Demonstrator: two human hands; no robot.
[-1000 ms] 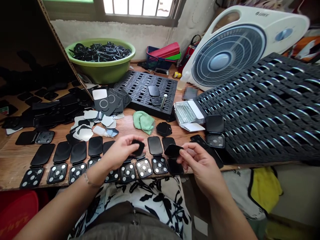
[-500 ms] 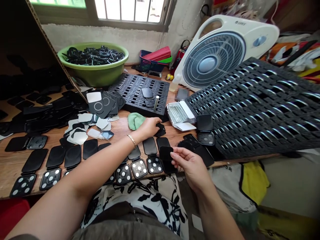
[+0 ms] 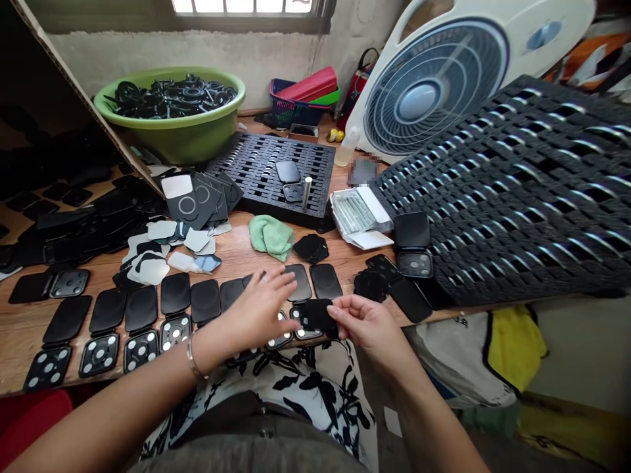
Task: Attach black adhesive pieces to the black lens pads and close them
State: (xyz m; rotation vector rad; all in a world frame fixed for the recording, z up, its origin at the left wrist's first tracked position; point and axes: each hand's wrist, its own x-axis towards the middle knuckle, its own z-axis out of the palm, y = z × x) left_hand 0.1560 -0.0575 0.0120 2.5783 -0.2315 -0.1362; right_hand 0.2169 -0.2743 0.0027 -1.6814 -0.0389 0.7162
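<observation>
My right hand [image 3: 367,323] pinches a thin black square pad [image 3: 315,315] by its right edge, above the row of opened black hinged cases at the table's front edge. Fingers spread, my left hand [image 3: 261,307] hovers over the middle of that row and holds nothing. The lower halves of the cases carry white round dots, as on the case [image 3: 100,353] at the left; some are hidden by my arm and hands. Beyond my hands lie a stack of black pads [image 3: 311,248] and a crumpled green cloth [image 3: 271,236].
A green basin [image 3: 167,141] of black parts stands at the back left, beside a cardboard box wall. A black slotted block [image 3: 227,164] lies mid-table; a larger one [image 3: 517,197] leans at right before a fan [image 3: 419,102]. An open white box [image 3: 362,217] holds clear sticks.
My left hand has come back from the black pad stack toward me and spread its fingers. The pad in my right hand has moved slightly lower and left over the cases. The view has shifted.
</observation>
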